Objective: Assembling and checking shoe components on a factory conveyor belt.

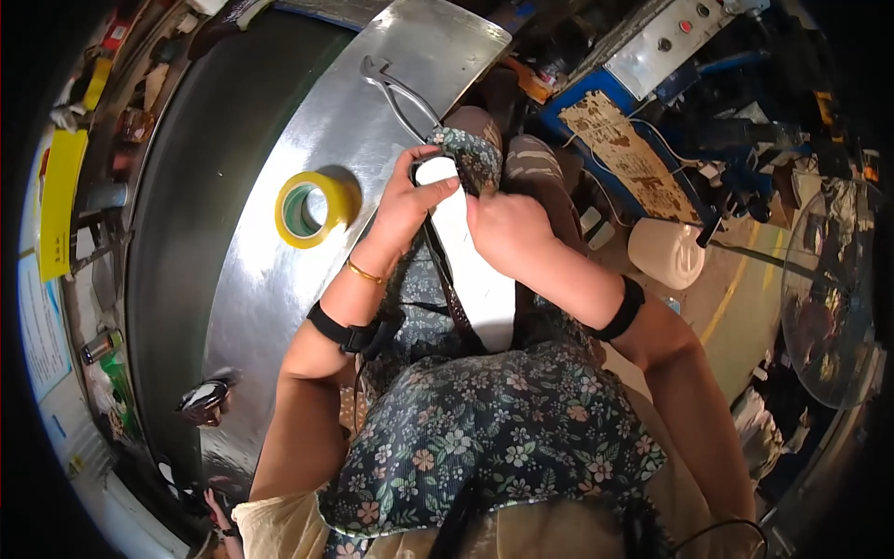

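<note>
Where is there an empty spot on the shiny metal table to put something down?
The metal table is bare below the yellow tape roll, down to the small dark object near its lower edge. It is also bare above the pliers. It is crowded where the left hand and right hand hold the white piece.
</note>
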`<state>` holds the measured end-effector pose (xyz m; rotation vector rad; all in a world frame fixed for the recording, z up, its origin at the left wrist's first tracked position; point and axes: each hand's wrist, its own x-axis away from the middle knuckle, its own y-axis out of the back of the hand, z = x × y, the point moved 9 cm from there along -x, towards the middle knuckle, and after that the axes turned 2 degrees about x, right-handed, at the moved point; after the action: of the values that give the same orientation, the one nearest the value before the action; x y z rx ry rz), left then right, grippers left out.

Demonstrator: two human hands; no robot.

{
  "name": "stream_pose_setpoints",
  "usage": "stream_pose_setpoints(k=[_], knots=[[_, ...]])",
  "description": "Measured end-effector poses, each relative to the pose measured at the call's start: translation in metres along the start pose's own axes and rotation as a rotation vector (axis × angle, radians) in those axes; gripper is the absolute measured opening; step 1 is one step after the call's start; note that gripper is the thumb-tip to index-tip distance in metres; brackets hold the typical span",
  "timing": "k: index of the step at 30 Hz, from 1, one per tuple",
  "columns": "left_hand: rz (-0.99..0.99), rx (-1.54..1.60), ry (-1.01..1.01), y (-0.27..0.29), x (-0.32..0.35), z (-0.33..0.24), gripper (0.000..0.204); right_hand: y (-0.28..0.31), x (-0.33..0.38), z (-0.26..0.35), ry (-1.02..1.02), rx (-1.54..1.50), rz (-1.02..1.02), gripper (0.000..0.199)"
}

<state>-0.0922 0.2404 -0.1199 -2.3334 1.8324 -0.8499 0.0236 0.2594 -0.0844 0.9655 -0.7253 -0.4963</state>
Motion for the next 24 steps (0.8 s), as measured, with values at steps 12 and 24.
stream_pose_setpoints(k=[12,24], knots=[[-0.212,-0.337,-0.091,-0.003,0.014,0.005,0.042,-0.038,0.011,-0.037,-0.051,-1.291,-0.143,0.058],[-0.317,-0.999,-0.321,-0.007,0.087,0.006,0.05,-0.016,0.028,-0.013,0.033,-0.873,-0.402,0.059]])
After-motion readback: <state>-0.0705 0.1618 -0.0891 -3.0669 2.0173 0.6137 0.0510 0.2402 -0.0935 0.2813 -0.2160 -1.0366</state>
